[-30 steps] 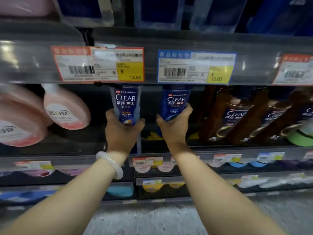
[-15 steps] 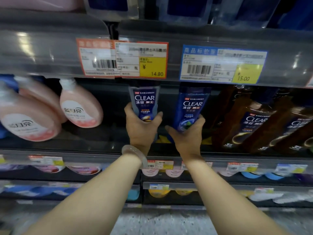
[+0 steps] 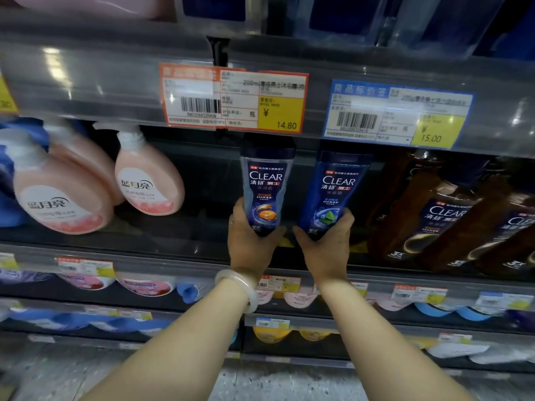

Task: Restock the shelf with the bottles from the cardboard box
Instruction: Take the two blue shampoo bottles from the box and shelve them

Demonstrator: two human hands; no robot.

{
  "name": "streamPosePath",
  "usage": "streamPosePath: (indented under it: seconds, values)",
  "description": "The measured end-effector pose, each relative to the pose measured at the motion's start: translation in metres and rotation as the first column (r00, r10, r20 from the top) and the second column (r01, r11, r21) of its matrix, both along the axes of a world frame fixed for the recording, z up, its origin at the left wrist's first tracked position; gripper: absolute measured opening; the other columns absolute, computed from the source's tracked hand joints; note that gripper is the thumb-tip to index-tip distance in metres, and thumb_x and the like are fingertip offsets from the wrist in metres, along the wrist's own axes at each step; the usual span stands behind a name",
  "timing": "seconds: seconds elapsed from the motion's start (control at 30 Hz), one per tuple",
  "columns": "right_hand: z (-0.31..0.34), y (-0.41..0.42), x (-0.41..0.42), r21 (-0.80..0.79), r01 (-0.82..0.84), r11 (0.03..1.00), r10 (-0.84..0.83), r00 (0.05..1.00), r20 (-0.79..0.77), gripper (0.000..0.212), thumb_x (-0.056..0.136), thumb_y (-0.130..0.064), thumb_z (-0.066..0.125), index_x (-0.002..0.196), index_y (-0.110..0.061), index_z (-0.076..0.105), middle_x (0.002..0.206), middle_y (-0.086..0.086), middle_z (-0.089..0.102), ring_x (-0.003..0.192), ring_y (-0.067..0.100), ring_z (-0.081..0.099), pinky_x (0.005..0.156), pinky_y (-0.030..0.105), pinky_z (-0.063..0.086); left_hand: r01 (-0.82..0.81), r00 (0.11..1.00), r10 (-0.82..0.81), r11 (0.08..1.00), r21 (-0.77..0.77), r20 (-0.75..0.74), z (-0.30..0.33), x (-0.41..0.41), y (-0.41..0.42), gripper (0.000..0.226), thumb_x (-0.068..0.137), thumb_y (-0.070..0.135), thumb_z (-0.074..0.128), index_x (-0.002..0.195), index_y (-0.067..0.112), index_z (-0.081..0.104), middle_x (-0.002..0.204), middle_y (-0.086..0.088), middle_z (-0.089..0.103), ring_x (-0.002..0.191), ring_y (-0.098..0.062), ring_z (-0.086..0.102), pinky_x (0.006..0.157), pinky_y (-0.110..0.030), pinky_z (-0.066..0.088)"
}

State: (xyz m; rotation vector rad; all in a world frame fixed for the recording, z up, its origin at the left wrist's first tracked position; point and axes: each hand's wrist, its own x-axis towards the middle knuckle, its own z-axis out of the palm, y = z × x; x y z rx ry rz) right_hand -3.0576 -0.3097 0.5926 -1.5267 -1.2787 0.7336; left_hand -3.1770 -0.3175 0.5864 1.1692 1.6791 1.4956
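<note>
Bottles were held up at the shelf, one per hand, in the gap btwn pink jugs on the left and brown bottles on the right. Shelf unit was seen as dark grey w/ several tiers; clear rail strips ran along each front edge. Upper rail carried price tags. Floor was seen speckled grey below.

Pink jugs w/ white pump tops were seen leaning, well left of the hands. Brown bottles, marked CLEAR, were packed close together at right, tilted in the wide-angle view.

Left bottle, dark blue, orange graphic on the label, was held roughly upright, cap up near the red tag (14.80). Right bottle, blue, green leaf graphic, was tilted w/ its top to the right, just under the blue tag (15.00). The two bottles were close but apart; bases not seen resting on the shelf deck.

Left hand was wrapped round the left bottle's base, thumb and fingers curled on either side. Right hand was gripped likewise round the right bottle's base. A pale bangle was worn on the left wrist. Lower tiers held pink, blue and yellow items, blurred.
</note>
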Motion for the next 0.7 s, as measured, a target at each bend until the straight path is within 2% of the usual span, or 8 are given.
streamPosePath:
  seconds: [0.1, 0.27, 0.53, 0.7]
  values:
    - [-0.0004, 0.0015, 0.0006, -0.016, -0.001, 1.000, 0.002, 1.000, 0.028, 0.079, 0.072, -0.010, 0.078, 0.133, -0.012, 0.029, 0.133, 0.007, 0.047, 0.123, 0.022, 0.049, 0.092, 0.025, 0.041, 0.030, 1.000, -0.030, 0.999, -0.011, -0.009, -0.0047, -0.0017, -0.0014, 0.077, 0.066, 0.007, 0.080, 0.130, 0.017, 0.039, 0.122, -0.005, 0.056, 0.114, -0.017, 0.056, 0.095, -0.037, 0.051]
    - [-0.0007, -0.0007, -0.0007, -0.012, 0.006, 1.000, -0.005, 0.999, 0.054, 0.080, 0.072, -0.011, 0.078, 0.134, -0.012, 0.028, 0.133, 0.008, 0.047, 0.124, 0.022, 0.049, 0.090, 0.024, 0.041, 0.061, 0.998, -0.061, 0.998, -0.020, -0.013, -0.0022, -0.0049, 0.0012, 0.077, 0.066, 0.004, 0.079, 0.130, 0.017, 0.038, 0.123, -0.006, 0.055, 0.115, -0.018, 0.055, 0.097, -0.040, 0.050]
    - [-0.0012, 0.0000, -0.0016, -0.011, 0.010, 1.000, -0.009, 0.996, 0.084, 0.084, 0.070, -0.012, 0.080, 0.136, -0.009, 0.028, 0.134, 0.010, 0.048, 0.123, 0.025, 0.050, 0.091, 0.030, 0.044, 0.055, 0.998, -0.056, 0.998, -0.016, -0.037, -0.0027, -0.0056, 0.0001, 0.074, 0.066, 0.005, 0.079, 0.128, 0.019, 0.039, 0.123, -0.004, 0.056, 0.116, -0.016, 0.055, 0.097, -0.039, 0.050]
    - [-0.0011, 0.0007, -0.0025, -0.003, -0.012, 1.000, 0.012, 0.995, 0.096, 0.083, 0.070, -0.011, 0.080, 0.136, -0.008, 0.029, 0.134, 0.009, 0.047, 0.123, 0.024, 0.050, 0.090, 0.027, 0.043, 0.045, 0.997, -0.046, 0.999, -0.016, -0.058, -0.0043, -0.0058, 0.0006, 0.075, 0.066, 0.007, 0.080, 0.128, 0.018, 0.040, 0.122, -0.003, 0.057, 0.116, -0.016, 0.055, 0.097, -0.037, 0.050]
